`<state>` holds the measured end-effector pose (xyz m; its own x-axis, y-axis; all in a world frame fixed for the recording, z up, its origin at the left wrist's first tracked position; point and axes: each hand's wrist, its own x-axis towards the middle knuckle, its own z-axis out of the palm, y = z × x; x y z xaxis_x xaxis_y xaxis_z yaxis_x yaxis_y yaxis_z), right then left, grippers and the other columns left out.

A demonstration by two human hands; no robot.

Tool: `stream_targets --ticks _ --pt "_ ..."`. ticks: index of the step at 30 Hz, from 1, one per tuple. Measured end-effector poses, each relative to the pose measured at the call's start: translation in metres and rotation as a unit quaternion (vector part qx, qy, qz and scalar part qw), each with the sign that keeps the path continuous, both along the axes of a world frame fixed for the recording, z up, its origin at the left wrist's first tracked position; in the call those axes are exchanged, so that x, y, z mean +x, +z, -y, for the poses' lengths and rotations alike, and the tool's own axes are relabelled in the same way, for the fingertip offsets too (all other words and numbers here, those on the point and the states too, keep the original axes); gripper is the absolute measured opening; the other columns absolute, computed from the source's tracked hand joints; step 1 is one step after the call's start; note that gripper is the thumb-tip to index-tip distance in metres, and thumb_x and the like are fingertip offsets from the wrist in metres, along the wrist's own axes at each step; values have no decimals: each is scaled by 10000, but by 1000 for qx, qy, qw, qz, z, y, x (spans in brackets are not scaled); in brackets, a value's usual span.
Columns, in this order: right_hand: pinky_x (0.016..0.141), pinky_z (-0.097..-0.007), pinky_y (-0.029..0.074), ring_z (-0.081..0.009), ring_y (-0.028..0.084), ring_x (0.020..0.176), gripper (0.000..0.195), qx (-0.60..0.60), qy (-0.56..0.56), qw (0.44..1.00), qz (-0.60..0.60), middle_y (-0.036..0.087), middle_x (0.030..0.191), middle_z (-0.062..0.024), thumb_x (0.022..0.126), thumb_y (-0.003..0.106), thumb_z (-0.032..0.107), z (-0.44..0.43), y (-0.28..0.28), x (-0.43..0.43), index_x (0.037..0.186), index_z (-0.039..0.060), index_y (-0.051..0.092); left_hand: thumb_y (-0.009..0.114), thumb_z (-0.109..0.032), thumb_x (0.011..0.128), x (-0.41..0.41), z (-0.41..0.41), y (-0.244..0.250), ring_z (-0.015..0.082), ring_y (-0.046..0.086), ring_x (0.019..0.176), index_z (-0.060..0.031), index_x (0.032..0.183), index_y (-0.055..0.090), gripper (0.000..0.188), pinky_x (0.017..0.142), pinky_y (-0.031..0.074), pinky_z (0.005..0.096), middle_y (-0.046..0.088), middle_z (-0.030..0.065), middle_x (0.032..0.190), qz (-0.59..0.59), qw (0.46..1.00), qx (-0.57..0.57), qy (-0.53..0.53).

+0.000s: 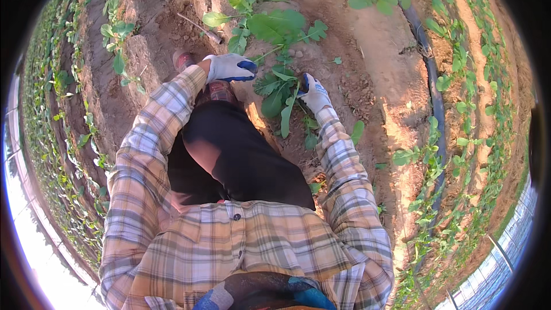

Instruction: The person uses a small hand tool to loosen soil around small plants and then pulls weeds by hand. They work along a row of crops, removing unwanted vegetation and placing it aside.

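Observation:
A leafy green seedling cluster (275, 90) grows from the soil between my two hands, its broad leaves spreading over the ridge. My left hand (232, 68), in a white knitted glove with a blue coated palm, hovers left of these leaves, above my shoe. Its fingers are bent, and what lies under them is hidden. On the right side of the plant, my right hand (316, 94) wears a matching glove and reaches down to the ground. Its fingers curl by a dark patch that looks like soil; whether they grip it is unclear.
A thin-shafted hand tool (201, 28) lies on the soil beyond my left hand. A black irrigation pipe (432, 82) runs along the right. Rows of leafy plants (462, 107) grow beyond it, and more rows (64, 82) stand at left. My shoe (183, 59) rests by the ridge.

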<state>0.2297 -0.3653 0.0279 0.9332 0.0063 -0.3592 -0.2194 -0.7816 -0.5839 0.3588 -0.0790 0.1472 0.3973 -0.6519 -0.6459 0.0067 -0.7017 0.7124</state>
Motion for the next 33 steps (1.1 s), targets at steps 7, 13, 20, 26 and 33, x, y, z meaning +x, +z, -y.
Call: stream_targets --ticks 7,13,20,26,33 --pt "882 -413 452 -318 550 1069 497 -31 -6 999 -37 563 1154 -129 776 653 176 12 -8 1 1239 149 474 579 -226 869 -34 -70 87 137 571 995 -24 1223 532 410 889 440 269 620 83 1108 127 989 7 76" --pt "861 -418 459 -317 569 1031 419 -31 15 999 11 593 1089 -114 766 631 129 -2 -16 5 1169 174 526 564 -252 867 -79 -101 102 193 571 1056 -13 1208 541 417 924 425 300 608 121 1141 110 961 -34 250" --pt "835 -416 464 -333 575 1000 362 -38 -4 999 -1 614 1050 -132 729 660 93 -17 -9 12 1075 128 562 550 -222 878 -75 -84 92 201 564 1062 1 1195 547 388 932 416 295 604 125 1146 219 960 40 172" --pt "817 -417 471 -350 582 983 389 -7 21 999 49 622 1026 -156 746 671 147 -7 -14 14 1107 90 538 568 -295 862 -71 -74 74 238 609 978 -64 1199 566 408 888 447 321 638 143 1062 227 962 54 142" --pt "858 -403 463 -319 589 1001 555 50 -29 998 -5 612 1096 -171 777 691 256 19 -5 -1 1255 67 481 563 -304 861 -76 -79 72 261 622 958 -62 1154 592 381 866 458 332 649 156 1026 240 952 98 163"
